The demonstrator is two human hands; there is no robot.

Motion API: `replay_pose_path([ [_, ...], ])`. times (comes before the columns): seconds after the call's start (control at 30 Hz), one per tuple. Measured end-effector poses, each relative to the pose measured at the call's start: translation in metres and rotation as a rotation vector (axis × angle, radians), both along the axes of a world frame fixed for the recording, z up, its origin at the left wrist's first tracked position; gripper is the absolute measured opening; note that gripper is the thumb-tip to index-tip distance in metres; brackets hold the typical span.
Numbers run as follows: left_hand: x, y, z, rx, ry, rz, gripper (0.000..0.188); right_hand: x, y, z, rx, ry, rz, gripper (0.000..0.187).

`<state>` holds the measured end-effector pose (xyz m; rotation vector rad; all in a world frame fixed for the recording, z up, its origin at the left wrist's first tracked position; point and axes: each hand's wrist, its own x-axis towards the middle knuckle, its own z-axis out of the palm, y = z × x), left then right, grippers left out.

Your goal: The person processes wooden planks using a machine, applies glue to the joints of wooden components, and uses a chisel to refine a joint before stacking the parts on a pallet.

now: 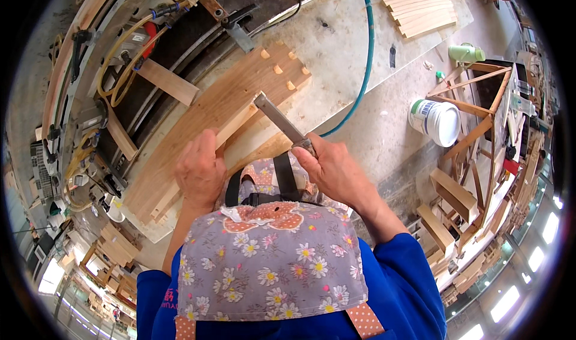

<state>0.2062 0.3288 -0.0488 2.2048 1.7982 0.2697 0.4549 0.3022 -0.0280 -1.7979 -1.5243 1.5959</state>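
Note:
My left hand [201,171] is curled round a narrow, pale wooden strip [235,124], which slants up and away from me. In my right hand [341,171] is a flat grey metal tool [279,119], its long straight body angled toward the strip's far end. The tool's tip is close to that end; I cannot tell whether they touch. Under the strip lies a broad brown wooden board [198,124], with several pale cut spots near its far right end. My palm hides the near part of the strip.
The board rests on a pale worktable [336,58]. A teal hose [367,52] curves across it, and pale wooden slats [420,13] lie at its far end. Clamps and yellow air hoses [117,58] stand left. To the right are a white bucket [443,124] and a wooden rack [489,127].

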Motion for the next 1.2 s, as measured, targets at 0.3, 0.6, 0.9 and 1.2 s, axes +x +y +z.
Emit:
replay_pose_path([
  [0.3, -0.002, 0.000, -0.002, -0.008, 0.014, 0.007, 0.020, 0.007, -0.003, -0.002, -0.460, 0.603, -0.134, 0.039],
  [0.6, -0.002, -0.005, -0.006, 0.034, 0.062, 0.004, 0.019, 0.001, -0.001, -0.003, 0.213, -0.215, 0.108, 0.038],
  [0.9, 0.000, -0.004, -0.006, 0.060, -0.005, -0.015, 0.019, -0.020, -0.001, -0.002, 0.217, -0.334, 0.216, 0.036],
  [1.2, 0.000, -0.006, -0.008, 0.061, 0.018, -0.033, 0.027, -0.015, -0.004, 0.001, 0.219, -0.325, 0.169, 0.032],
])
